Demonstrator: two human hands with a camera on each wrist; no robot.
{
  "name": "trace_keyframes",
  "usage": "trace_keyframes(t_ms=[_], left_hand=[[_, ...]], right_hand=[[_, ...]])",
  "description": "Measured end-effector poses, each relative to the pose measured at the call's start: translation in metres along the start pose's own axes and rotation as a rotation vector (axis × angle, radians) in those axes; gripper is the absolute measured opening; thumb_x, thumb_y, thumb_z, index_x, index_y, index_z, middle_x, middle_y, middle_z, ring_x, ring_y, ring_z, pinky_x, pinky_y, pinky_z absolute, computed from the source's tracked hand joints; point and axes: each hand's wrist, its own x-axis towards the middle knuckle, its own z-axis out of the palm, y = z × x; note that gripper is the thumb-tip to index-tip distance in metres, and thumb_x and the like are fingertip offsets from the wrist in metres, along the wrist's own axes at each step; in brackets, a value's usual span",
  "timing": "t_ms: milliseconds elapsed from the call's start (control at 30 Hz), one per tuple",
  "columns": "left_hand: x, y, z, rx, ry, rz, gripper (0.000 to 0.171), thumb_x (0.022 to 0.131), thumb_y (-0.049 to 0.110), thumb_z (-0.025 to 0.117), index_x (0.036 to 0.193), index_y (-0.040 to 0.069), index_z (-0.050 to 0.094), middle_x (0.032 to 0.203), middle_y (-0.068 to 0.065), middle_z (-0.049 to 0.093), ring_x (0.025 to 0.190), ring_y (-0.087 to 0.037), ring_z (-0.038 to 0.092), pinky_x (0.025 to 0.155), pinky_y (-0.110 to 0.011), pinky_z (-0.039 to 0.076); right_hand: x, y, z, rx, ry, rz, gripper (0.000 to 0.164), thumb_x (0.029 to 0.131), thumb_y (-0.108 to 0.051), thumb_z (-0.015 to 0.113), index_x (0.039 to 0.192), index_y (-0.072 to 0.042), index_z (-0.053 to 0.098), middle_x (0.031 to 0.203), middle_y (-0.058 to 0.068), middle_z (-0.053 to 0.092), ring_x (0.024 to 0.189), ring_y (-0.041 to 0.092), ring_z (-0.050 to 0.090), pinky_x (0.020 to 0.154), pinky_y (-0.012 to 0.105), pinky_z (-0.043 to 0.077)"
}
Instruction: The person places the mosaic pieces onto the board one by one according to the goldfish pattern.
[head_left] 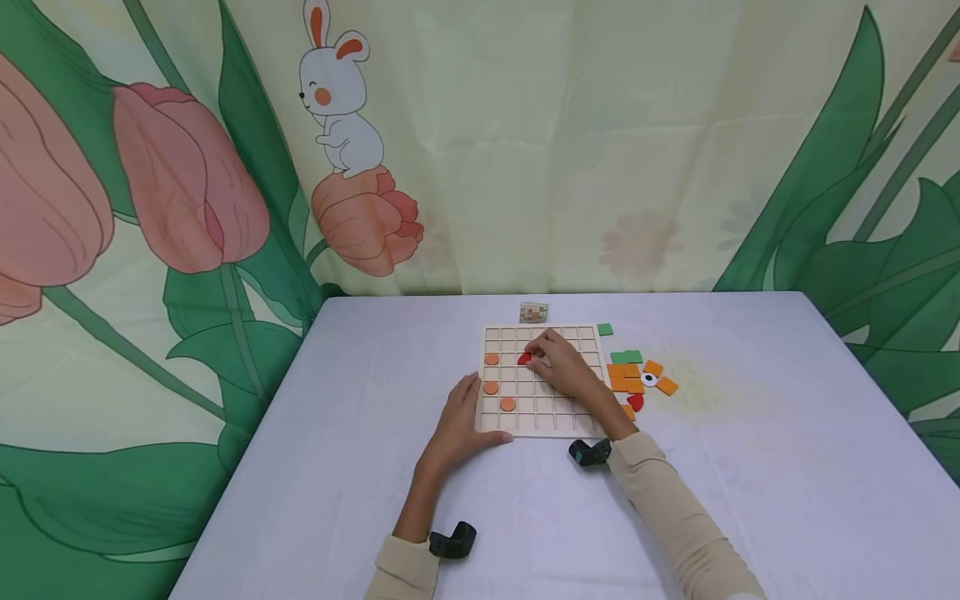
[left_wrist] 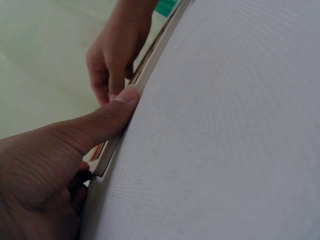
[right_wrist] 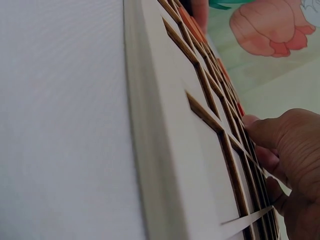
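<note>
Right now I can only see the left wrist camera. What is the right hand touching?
Observer: The right hand is pinching a red piece.
Child: Are there other pieces on the board?
Observer: Yes, I can see three round orange pieces on it.
Child: What's beside it?
Observer: Off its right side, a round black-and-white eye lies among orange squares.

indoor tabletop set | rabbit-and-tulip curtain (head_left: 525, 208) | white-covered table (head_left: 300, 500)
</note>
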Motion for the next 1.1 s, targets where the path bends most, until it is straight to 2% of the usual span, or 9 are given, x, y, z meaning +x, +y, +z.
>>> trace_keyframes(t_ms=[333,633,800,1100], left_hand=[[0.0,0.0,0.002,-0.004,-0.005,-0.009,0.122,0.078,0.04,0.095,0.168,0.0,0.024,0.173,-0.019,0.029,0.16,-0.04,0.027,0.129,-0.058,0.032],[0.0,0.001,0.001,0.006,0.003,-0.029,0.121,0.078,0.038,0.095,0.168,0.001,0.023,0.173,-0.018,0.028,0.161,-0.038,0.026,0.129,-0.058,0.033],[0.0,0.002,0.0,0.001,0.008,-0.028,0.121,0.077,0.037,0.095,0.168,0.002,0.024,0.173,-0.017,0.028,0.161,-0.038,0.026,0.128,-0.058,0.033],[0.0,0.002,0.002,0.009,0.007,-0.023,0.118,0.077,0.033,0.096,0.168,0.003,0.026,0.173,-0.018,0.03,0.16,-0.039,0.026,0.128,-0.059,0.033]], right_hand=[[-0.003,-0.003,-0.001,-0.017,0.009,-0.002,0.032,0.103,-0.014,0.068,0.131,0.002,0.069,0.122,0.016,0.061,0.108,0.03,0.062,0.1,0.048,0.056],[-0.006,-0.006,-0.008,0.042,0.037,0.039,0.037,0.101,-0.013,0.07,0.135,0.001,0.067,0.126,0.017,0.062,0.113,0.031,0.061,0.105,0.049,0.055],[-0.011,-0.001,-0.018,0.069,0.08,0.083,0.035,0.102,-0.015,0.07,0.134,0.0,0.068,0.128,0.018,0.063,0.116,0.033,0.062,0.107,0.051,0.055],[-0.031,0.018,-0.042,0.081,0.167,0.111,0.028,0.102,-0.011,0.07,0.127,0.003,0.071,0.123,0.02,0.065,0.112,0.036,0.063,0.098,0.052,0.057]])
